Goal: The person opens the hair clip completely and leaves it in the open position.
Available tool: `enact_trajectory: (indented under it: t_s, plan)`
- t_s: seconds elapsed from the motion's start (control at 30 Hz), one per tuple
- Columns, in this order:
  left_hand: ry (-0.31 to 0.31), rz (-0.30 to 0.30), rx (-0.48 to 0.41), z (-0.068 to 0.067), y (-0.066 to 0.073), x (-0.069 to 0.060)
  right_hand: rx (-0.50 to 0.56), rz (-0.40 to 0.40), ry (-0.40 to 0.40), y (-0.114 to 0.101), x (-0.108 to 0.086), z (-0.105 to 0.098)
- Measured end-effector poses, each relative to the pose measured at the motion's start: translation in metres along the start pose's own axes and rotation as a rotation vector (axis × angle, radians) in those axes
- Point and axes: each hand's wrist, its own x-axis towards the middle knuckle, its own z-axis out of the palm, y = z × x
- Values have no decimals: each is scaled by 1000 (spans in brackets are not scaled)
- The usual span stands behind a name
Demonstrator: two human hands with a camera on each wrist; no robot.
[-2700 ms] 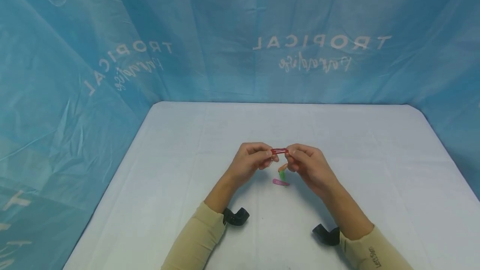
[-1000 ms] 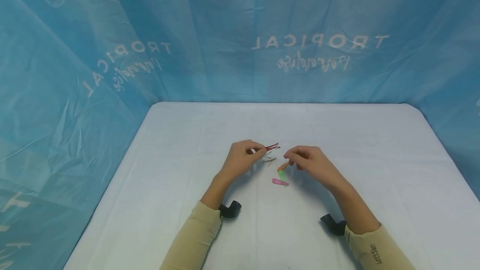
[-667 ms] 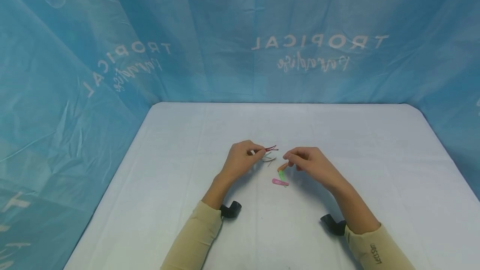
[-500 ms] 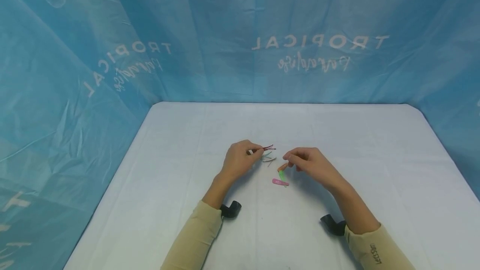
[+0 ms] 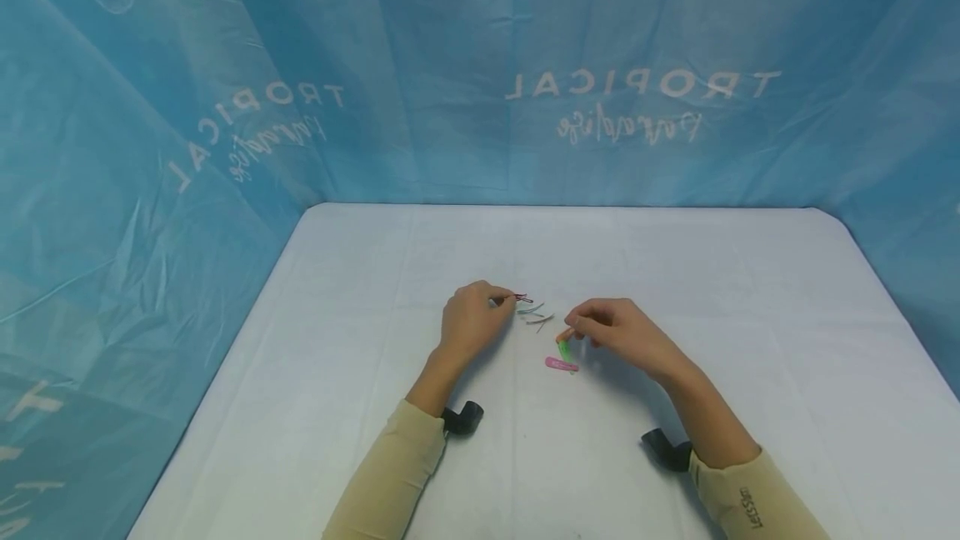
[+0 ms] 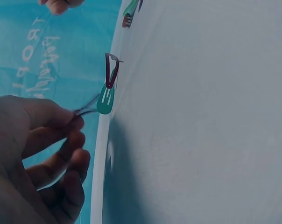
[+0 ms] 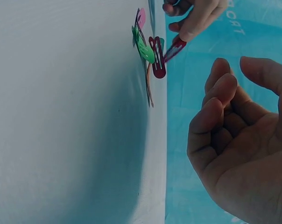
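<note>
1. Head view. From my remote post I see the left hand (image 5: pixel 477 322) in a narrow pinch on one end of a red clip (image 5: pixel 525 298), over the white table (image 5: pixel 420 273). The clip's long axis runs roughly left to right, its free end pointing toward the right hand (image 5: pixel 618 332). A teal clip (image 5: pixel 532 310) lies just beside that free end, on the person's side; a reddish-brown clip (image 5: pixel 538 322) with parted prongs follows. An orange clip (image 5: pixel 564 335), a green clip (image 5: pixel 564 350) and a pink clip (image 5: pixel 561 364) form a chain toward the person.

2. Left wrist view. Thumb and forefinger meet on the red clip, whose prongs splay forward from the fingertips; the other fingers are loosely bent. The teal clip lies directly ahead of the prongs. I cannot tell whether they touch. I judge this the governing relation: held clip lengthwise from the grip, teal clip close to its free end, left hand the nearer.

3. Right wrist view. My right-side camera shows thumb and fingertips apart, holding nothing. The red clip slants from the left fingertips toward the reddish-brown clip. The right hand is nearest the orange clip in the head view.
</note>
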Motion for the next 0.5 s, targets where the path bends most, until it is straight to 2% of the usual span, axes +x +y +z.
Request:
enact_trajectory:
  t_s: [0.3, 0.5]
  plan:
    - [-31, 4, 64, 1, 0, -1, -10, 6, -4, 0, 0, 0]
    - [-54, 24, 111, 1, 0, -2, -133, 30, 8, -1, -1, 0]
